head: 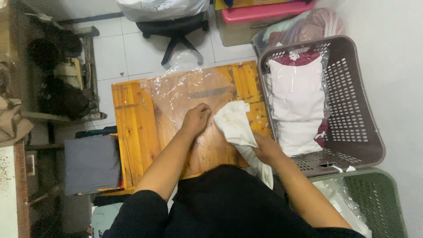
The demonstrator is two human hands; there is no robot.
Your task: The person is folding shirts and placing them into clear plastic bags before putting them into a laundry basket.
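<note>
My left hand (196, 118) rests closed on the near edge of a clear plastic bag (189, 90) that lies flat on a low orange wooden table (132, 132). My right hand (265, 149) grips a cream-white cloth (235, 123), whose upper end lies on the table just right of the left hand and touches the bag's edge. The cloth's lower end hangs down toward my lap.
A grey-brown perforated laundry basket (357, 110) at the right holds bagged white and maroon garments (297, 94). A green basket (379, 198) sits below it. A folded grey cloth (91, 163) lies left of the table; an office chair base (176, 33) and a pink-lidded box (260, 13) stand behind.
</note>
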